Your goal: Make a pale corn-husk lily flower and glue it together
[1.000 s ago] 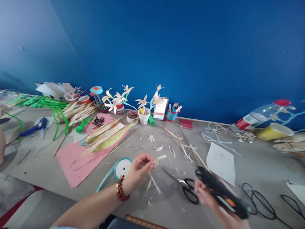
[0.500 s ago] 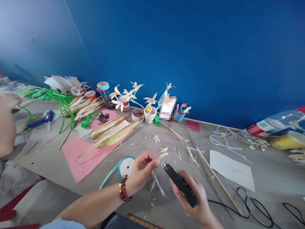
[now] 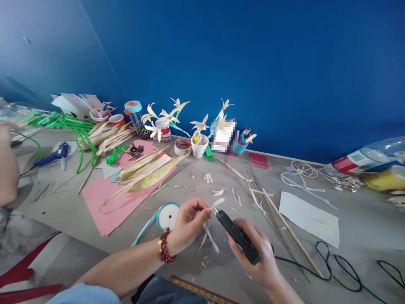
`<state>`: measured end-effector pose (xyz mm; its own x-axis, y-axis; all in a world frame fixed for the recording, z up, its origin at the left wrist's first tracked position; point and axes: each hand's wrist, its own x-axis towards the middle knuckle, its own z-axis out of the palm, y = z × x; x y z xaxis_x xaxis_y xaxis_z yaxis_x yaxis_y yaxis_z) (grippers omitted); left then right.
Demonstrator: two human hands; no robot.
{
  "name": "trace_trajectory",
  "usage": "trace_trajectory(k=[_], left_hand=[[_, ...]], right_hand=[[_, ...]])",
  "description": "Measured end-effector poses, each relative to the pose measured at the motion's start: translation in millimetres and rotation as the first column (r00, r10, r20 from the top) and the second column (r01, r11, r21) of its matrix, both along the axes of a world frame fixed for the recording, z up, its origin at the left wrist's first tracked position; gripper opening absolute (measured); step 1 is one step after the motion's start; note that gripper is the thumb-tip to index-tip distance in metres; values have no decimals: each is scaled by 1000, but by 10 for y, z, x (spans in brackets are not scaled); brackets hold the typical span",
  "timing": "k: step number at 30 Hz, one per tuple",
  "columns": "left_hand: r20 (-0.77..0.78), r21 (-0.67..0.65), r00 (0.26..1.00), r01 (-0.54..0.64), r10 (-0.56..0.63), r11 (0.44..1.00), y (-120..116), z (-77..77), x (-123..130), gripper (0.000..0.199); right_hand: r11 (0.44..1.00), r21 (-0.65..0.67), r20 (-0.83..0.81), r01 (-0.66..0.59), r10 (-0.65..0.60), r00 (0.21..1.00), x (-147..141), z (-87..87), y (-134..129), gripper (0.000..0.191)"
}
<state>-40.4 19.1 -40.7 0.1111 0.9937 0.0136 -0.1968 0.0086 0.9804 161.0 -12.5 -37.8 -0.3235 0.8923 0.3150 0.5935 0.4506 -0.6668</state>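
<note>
My left hand (image 3: 189, 221), a beaded bracelet at its wrist, pinches a small pale corn husk piece (image 3: 217, 202) between thumb and fingertips. Below the pinch, narrow pale strips (image 3: 211, 241) show. My right hand (image 3: 255, 249) is wrapped round a black hot glue gun (image 3: 238, 236) with a cord behind it. Its metal nozzle meets the husk piece right beside my left fingertips; whether glue is coming out is too small to tell. A ribbon spool (image 3: 167, 217) with light blue ribbon lies just left of my left hand.
Corn husks (image 3: 152, 175) lie on pink paper (image 3: 106, 202). Husk flowers (image 3: 167, 118) stand near the blue wall by a white cup (image 3: 199, 147). Thin wires and a wooden stick (image 3: 291, 232) lie right, near white paper (image 3: 310, 217). Another person's arm (image 3: 8, 164) is at far left.
The glue gun has moved slightly up and left, bringing its nozzle from just beside the husk piece onto it. My left hand keeps its pinch. The camera view has shifted a little.
</note>
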Motion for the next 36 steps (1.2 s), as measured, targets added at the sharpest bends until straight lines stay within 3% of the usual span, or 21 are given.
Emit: trace_trajectory(k=[8, 36], left_hand=[[15, -3, 1000, 5, -5, 1000, -2, 4, -5, 26], [4, 11, 1000, 16, -16, 1000, -8, -4, 1, 23]], right_hand=[[999, -35, 0, 15, -15, 1000, 9, -38, -7, 5], [999, 36, 58, -6, 4, 998, 38, -69, -5, 7]])
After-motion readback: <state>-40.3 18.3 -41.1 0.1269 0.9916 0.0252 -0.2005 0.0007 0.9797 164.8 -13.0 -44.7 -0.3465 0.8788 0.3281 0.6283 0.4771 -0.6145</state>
